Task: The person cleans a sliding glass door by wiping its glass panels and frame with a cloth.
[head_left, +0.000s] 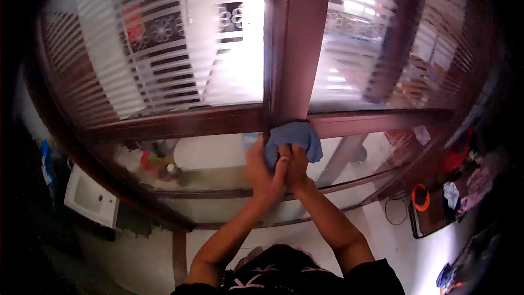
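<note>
A folded blue cloth (302, 133) is pressed against the central upright (297, 49) of a brown-framed glass door, where it meets the horizontal rail. My right hand (297, 168) holds the cloth from below, its fingers bent into the fabric. Close beside it, my left hand (262, 172) is raised against the left edge of the upright. Its fingers stretch upward and its thumb stands apart, next to the right hand. The cloth's left edge lies between that thumb and the fingers; whether the left hand grips it is unclear. Slight blur softens the left fingers.
Striped glass panes (164, 38) fill the upper door, with clear lower panes beneath the rail (202, 124). A white basin (90, 199) stands at the lower left. On the right, an orange ring (420, 197) and crumpled fabric (479, 183) lie near a dark low surface.
</note>
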Tool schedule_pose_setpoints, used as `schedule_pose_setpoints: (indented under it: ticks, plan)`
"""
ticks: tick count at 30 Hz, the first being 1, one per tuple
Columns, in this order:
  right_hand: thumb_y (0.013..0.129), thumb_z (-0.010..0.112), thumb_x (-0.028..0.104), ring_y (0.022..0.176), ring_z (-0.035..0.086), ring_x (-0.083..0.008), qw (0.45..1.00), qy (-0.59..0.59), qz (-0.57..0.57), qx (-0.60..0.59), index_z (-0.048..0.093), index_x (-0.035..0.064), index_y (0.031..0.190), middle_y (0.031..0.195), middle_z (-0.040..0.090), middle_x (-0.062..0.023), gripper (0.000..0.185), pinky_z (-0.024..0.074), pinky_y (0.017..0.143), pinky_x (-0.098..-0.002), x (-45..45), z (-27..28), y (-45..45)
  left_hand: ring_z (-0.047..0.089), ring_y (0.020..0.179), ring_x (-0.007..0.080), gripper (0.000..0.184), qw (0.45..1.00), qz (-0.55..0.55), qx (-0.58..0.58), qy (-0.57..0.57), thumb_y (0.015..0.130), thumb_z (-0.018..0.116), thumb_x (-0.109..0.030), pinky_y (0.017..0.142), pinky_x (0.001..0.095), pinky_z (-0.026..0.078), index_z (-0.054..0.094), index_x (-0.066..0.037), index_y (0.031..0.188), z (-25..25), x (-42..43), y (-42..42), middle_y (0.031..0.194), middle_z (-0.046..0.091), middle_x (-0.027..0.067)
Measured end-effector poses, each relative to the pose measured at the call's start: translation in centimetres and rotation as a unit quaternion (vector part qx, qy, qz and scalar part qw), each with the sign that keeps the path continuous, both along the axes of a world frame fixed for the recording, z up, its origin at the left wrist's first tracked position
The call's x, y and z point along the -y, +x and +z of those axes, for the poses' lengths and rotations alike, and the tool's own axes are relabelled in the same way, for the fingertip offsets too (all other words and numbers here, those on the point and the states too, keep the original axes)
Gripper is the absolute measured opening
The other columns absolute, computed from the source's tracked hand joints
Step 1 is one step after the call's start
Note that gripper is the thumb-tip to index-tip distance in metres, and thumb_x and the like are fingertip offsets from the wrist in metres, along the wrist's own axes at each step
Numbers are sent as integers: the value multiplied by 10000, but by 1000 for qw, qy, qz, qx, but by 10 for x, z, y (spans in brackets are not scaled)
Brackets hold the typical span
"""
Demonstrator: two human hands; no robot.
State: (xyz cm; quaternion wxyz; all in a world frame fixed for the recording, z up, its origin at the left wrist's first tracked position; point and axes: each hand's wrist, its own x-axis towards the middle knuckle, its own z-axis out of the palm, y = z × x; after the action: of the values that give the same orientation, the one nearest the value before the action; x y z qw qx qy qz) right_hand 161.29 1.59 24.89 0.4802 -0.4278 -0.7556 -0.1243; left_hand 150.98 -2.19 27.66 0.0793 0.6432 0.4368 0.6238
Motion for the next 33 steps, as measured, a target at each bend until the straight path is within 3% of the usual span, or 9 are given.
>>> schedule_pose_setpoints:
  ticks: [4, 8, 11, 14, 20, 26, 29, 32, 33]
  plan:
    - [850, 596, 286, 987, 535, -449, 996, 65, -64, 0, 534, 100, 1260, 1170, 504, -227, 454, 458, 794, -562, -14, -36, 57, 475, 1174, 340, 601, 998, -42, -13, 42, 931, 542, -296, 1008, 418, 366, 379, 45, 1399, -3, 0, 42, 1320, 474, 223]
    - [828, 614, 299, 962, 536, -446, 995, 39, -78, -49, 562, 89, 1211, 1158, 506, -221, 440, 461, 788, -543, -3, -20, 82, 514, 1145, 400, 535, 993, -101, -39, 48, 869, 547, -53, 1002, 444, 385, 412, 36, 1379, -1, 1, 60, 1305, 511, 241]
    - [830, 617, 277, 953, 534, -449, 992, 37, -86, -82, 561, 71, 1200, 1163, 506, -232, 427, 465, 794, -534, 7, -17, 107, 549, 1137, 402, 515, 989, -146, -33, 13, 866, 544, -22, 978, 423, 424, 442, 19, 1369, -2, 3, 82, 1287, 540, 250]
    - [830, 616, 228, 964, 531, -458, 990, 3, -113, -87, 541, 27, 1217, 1187, 497, -252, 442, 463, 836, -527, 16, -17, 128, 555, 1163, 386, 477, 986, -146, -68, 37, 889, 530, -24, 970, 406, 440, 459, 14, 1360, -9, 1, 100, 1307, 536, 249]
    - [845, 582, 161, 1023, 515, -461, 992, 74, -86, -48, 483, -27, 1274, 1241, 471, -283, 478, 420, 911, -551, 11, -26, 138, 581, 1124, 393, 393, 977, -209, -14, -35, 941, 489, -52, 934, 404, 467, 483, 29, 1326, -23, -8, 112, 1284, 556, 245]
    - [803, 610, 254, 1081, 453, -485, 993, 22, -113, -31, 441, -21, 1282, 1222, 451, -294, 578, 374, 939, -534, 26, -27, 140, 580, 1123, 394, 368, 973, -217, 1, -77, 952, 483, -104, 915, 405, 473, 504, 34, 1294, -35, -4, 113, 1263, 564, 251]
    - [797, 636, 275, 1138, 436, -486, 982, -160, -79, -54, 426, -34, 1302, 1264, 441, -298, 629, 359, 975, -532, 26, -12, 163, 580, 1120, 378, 350, 961, -241, 41, -127, 960, 475, -147, 912, 405, 469, 531, -11, 1277, -30, -10, 131, 1254, 570, 233]
    - [837, 625, 295, 1063, 489, -441, 985, -9, -171, -21, 444, -25, 1292, 1230, 477, -254, 585, 396, 916, -511, 22, -26, 155, 605, 1053, 358, 308, 971, -203, -53, -113, 964, 476, -183, 870, 400, 476, 568, -57, 1230, -12, -13, 106, 1168, 609, 203]
    - [830, 635, 321, 1059, 490, -439, 986, 1, -167, -19, 444, -28, 1290, 1226, 475, -256, 608, 400, 910, -511, 22, -26, 151, 617, 995, 341, 261, 974, -198, -32, -102, 967, 479, -212, 836, 401, 476, 588, -78, 1164, -14, -16, 96, 1046, 624, 184]
